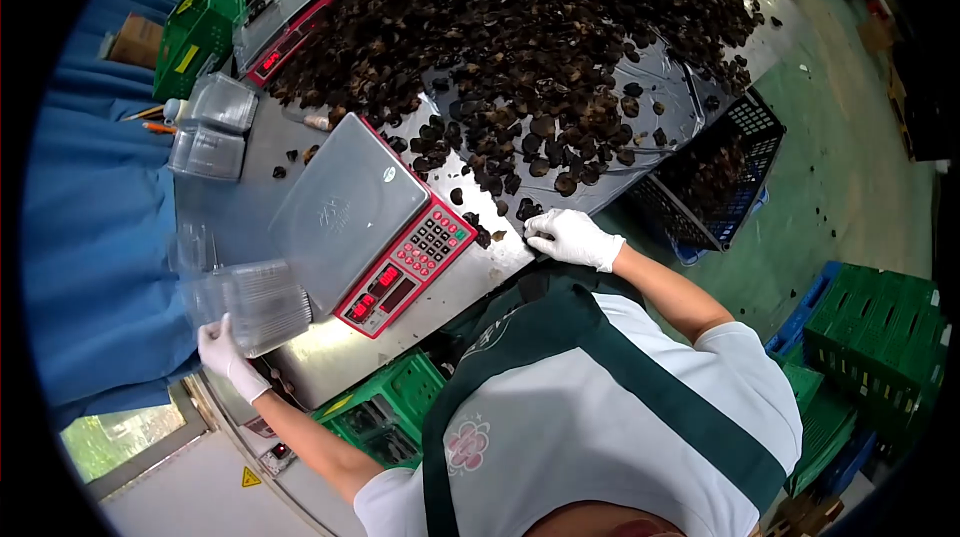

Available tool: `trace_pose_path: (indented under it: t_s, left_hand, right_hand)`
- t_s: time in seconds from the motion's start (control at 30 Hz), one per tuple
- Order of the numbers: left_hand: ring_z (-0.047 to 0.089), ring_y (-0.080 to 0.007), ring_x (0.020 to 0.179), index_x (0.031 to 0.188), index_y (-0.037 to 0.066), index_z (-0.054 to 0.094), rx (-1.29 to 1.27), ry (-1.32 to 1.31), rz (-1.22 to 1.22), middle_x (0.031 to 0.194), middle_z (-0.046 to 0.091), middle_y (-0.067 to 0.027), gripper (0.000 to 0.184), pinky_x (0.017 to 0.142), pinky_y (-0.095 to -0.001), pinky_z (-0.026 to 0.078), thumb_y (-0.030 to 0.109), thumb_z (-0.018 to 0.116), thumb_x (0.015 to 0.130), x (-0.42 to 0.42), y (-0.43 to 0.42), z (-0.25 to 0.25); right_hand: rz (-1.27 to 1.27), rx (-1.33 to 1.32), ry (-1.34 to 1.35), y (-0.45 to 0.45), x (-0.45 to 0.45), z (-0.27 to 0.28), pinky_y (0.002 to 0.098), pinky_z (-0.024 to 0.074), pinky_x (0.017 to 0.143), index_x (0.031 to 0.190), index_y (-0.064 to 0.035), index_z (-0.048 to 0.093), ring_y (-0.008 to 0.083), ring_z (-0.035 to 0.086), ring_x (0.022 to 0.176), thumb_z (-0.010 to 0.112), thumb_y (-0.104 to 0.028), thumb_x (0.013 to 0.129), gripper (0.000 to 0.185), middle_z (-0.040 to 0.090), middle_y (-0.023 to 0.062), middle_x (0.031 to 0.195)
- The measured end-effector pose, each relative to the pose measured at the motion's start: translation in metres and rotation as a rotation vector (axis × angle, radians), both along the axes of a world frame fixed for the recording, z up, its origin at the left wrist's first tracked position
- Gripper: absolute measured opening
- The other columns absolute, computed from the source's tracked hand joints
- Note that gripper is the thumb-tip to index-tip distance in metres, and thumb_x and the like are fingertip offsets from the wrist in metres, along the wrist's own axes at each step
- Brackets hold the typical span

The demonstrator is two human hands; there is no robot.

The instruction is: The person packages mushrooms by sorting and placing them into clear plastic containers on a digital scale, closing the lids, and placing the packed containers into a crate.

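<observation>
My left hand [225, 355], in a white glove, is at the near corner of a stack of clear plastic containers [265, 302]. Its thumb and fingers are closed on the edge of a container there. My right hand [572, 239], also gloved in white, rests at the table's near edge beside loose dark dried mushrooms [540, 127], which look like wood ear. Its fingers are loosely bent and apart, with nothing visible in them. Between both hands sits a red scale [350, 217] with a bare grey pan and lit red digits.
A second scale [280, 22] and more clear containers [210, 127] are at the far left. Green crates [200, 27] stand behind them. A black crate [725, 172] stands right of the table; stacked green crates [875, 337] are at lower right. A blue curtain [110, 207] hangs at left.
</observation>
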State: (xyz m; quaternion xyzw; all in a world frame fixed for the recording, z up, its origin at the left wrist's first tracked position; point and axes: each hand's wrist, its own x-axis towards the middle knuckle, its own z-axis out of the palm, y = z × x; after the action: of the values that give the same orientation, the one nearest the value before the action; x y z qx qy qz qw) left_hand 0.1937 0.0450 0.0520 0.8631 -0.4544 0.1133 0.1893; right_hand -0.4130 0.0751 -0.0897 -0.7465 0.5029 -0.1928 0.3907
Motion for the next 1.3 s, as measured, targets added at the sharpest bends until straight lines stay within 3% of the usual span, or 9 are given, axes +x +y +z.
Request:
trace_pose_path:
  t_s: [0.13,0.2,0.4,0.47,0.63,0.7,0.83,1.0,1.3]
  left_hand:
    - [0.058,-0.0222,0.066,0.083,0.005,0.064,-0.346,-0.038,-0.064,0.073,0.063,-0.0063,0.02,0.067,-0.0336,0.048,0.021,0.074,0.077,-0.067,-0.02,0.014]
    - [0.06,-0.0224,0.075,0.086,0.005,0.066,-0.339,-0.225,-0.442,0.081,0.064,-0.0074,0.012,0.073,-0.0321,0.048,0.016,0.069,0.082,-0.112,-0.037,0.001]
    - [0.06,-0.0269,0.093,0.081,0.006,0.062,0.058,0.0,-0.791,0.107,0.061,-0.0077,0.013,0.079,-0.0359,0.048,0.017,0.069,0.079,-0.198,-0.06,-0.105]
    - [0.06,-0.0275,0.096,0.081,0.008,0.062,0.227,0.122,-0.628,0.109,0.06,-0.0064,0.017,0.079,-0.0366,0.049,0.022,0.071,0.078,-0.229,-0.052,-0.101]
    - [0.058,-0.0291,0.103,0.09,0.007,0.064,0.562,0.061,-0.457,0.114,0.059,-0.0076,0.034,0.086,-0.0387,0.047,0.033,0.076,0.072,-0.28,-0.053,-0.059]
    - [0.055,-0.0323,0.109,0.1,0.006,0.063,0.015,-0.063,-0.667,0.119,0.057,-0.0124,0.041,0.092,-0.0406,0.045,0.03,0.079,0.07,-0.303,-0.051,-0.068]
    - [0.05,-0.0339,0.119,0.109,0.003,0.06,-0.021,0.421,-0.982,0.126,0.053,-0.0178,0.046,0.101,-0.0411,0.041,0.018,0.079,0.069,-0.403,-0.035,-0.086]
    - [0.022,-0.045,0.136,0.141,0.008,0.033,0.368,0.247,-0.922,0.149,0.021,-0.0237,0.1,0.109,-0.0559,0.022,0.04,0.084,0.061,-0.474,-0.017,-0.169]
    - [0.021,-0.0447,0.137,0.142,0.007,0.033,0.181,0.294,-1.075,0.15,0.022,-0.0227,0.105,0.108,-0.0568,0.021,0.046,0.081,0.058,-0.507,-0.044,-0.205]
  right_hand:
    - [-0.029,0.044,0.062,-0.005,-0.021,0.001,0.043,0.0497,0.074,0.09,-0.0058,0.064,0.0341,0.062,0.083,0.057,-0.022,0.085,0.019,0.065,0.0149,0.085]
    - [-0.06,0.008,0.094,-0.008,-0.031,-0.002,0.0431,0.0497,0.074,0.088,-0.0057,0.063,0.0339,0.062,0.084,0.057,-0.022,0.085,0.018,0.065,0.0146,0.085]
    - [-0.191,-0.145,0.097,-0.024,-0.07,-0.003,0.0414,0.0503,0.074,0.091,-0.0076,0.063,0.0312,0.063,0.086,0.06,-0.022,0.084,0.017,0.065,0.0133,0.087]
    - [-0.22,-0.155,0.149,-0.034,-0.087,-0.006,0.041,0.0505,0.074,0.093,-0.0081,0.064,0.0308,0.063,0.086,0.06,-0.023,0.083,0.018,0.066,0.0132,0.088]
    - [-0.41,-0.107,0.197,-0.062,-0.116,-0.002,0.0398,0.0507,0.079,0.101,-0.0104,0.062,0.0299,0.061,0.094,0.066,-0.021,0.079,0.025,0.066,0.0107,0.095]
    - [-0.483,-0.237,0.234,-0.075,-0.126,-0.005,0.0396,0.051,0.08,0.107,-0.0095,0.06,0.0299,0.06,0.095,0.069,-0.023,0.077,0.034,0.065,0.0084,0.102]
    - [-0.567,-0.258,0.329,-0.111,-0.146,-0.015,0.0392,0.0491,0.088,0.123,-0.0081,0.054,0.0324,0.055,0.106,0.072,-0.031,0.076,0.055,0.056,0.0135,0.124]
    - [-0.648,-0.193,0.463,-0.152,-0.143,-0.039,0.051,0.0412,0.096,0.131,-0.008,0.048,0.0402,0.043,0.122,0.071,-0.053,0.072,0.078,0.036,0.0222,0.142]
    - [-0.027,-0.301,0.412,-0.09,-0.076,-0.037,0.0553,0.0258,0.106,0.123,-0.014,0.057,0.0372,0.032,0.133,0.072,-0.037,0.072,0.058,0.039,0.0155,0.142]
